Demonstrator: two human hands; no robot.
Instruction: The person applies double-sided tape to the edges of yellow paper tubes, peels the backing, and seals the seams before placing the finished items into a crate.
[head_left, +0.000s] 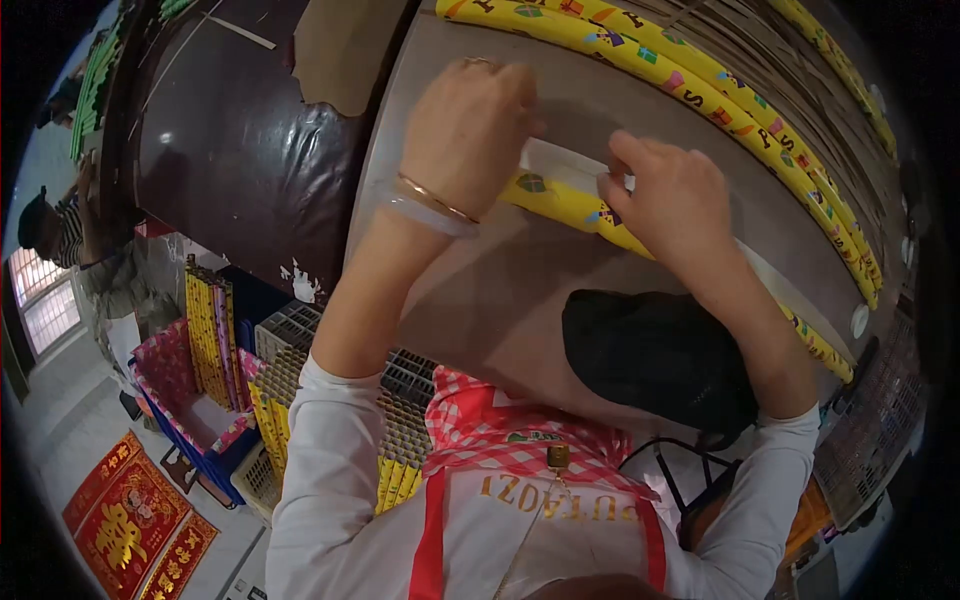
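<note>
Clearly both hands press a yellow patterned tube [565,205] flat on the bench [480,290]: left hand [470,130] and right hand [670,195], fingers closed on it. Uneven pressure could likely let its white sheet [560,160] skew.

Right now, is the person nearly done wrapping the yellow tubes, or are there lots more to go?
Two long wrapped yellow tubes already lie at the far side of the table. In hand: the left hand and right hand press on another yellow tube and a white strip on it. Many more yellow sticks stand in crates beside the table; I can't tell whether those are finished.
</note>
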